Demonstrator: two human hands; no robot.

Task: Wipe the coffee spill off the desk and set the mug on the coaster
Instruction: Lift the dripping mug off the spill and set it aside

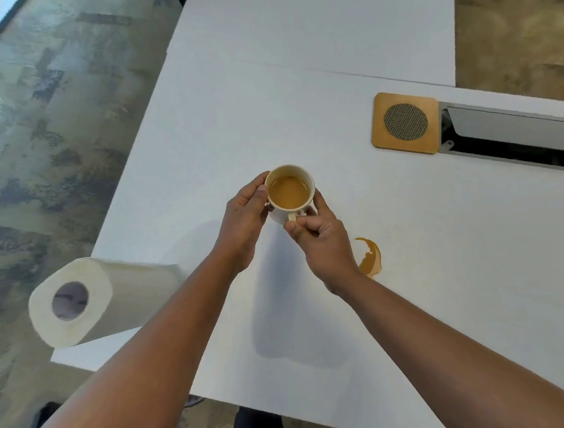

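The right hand (pixel 320 241) pinches the small handle of the white ceramic mug (pixel 290 193) between thumb and curled fingers, so the handle is mostly hidden; the left hand (pixel 244 223) cups the mug's opposite wall, thumb near the rim, its other fingers out of sight behind the mug; whether the mug's base touches the white desk (pixel 266 113) or hangs just above it cannot be told from here. The mug holds light brown coffee, filling it partway. Just beside the right wrist, on the person's right, lies the brown coffee spill (pixel 370 256), a curved smear on the desk, its near edge partly hidden by the wrist. The square wooden coaster with a round mesh centre (pixel 405 123) lies well apart from the mug, farther off and to the right, touching the end of an open cable slot (pixel 517 134) that runs off the picture's edge. A white paper towel roll (pixel 95 299) lies on its side at the desk's left edge, overhanging it.
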